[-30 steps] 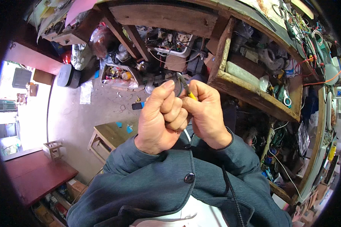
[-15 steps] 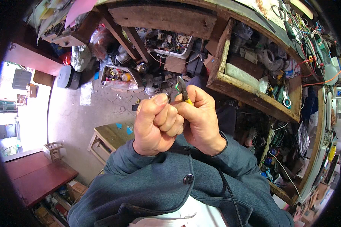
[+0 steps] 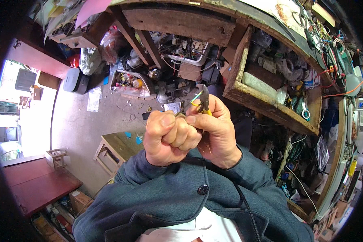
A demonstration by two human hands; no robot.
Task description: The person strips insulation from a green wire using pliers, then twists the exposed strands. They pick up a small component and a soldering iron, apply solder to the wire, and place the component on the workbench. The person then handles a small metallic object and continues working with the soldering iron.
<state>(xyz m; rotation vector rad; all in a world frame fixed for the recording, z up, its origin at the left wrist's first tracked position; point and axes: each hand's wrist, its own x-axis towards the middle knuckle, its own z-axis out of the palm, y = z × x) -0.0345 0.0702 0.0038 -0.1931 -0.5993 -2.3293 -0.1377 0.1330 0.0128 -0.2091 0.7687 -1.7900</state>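
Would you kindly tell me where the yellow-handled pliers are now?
In the head view, the pliers are in the right hand, beside the left hand.

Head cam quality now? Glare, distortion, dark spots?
Head view: opening at left blown out to white; fisheye bows the bench, black around the rim; clutter at lower right sinks into shadow; left hand and right hand well lit, pliers readable, fine wire detail too small to judge.
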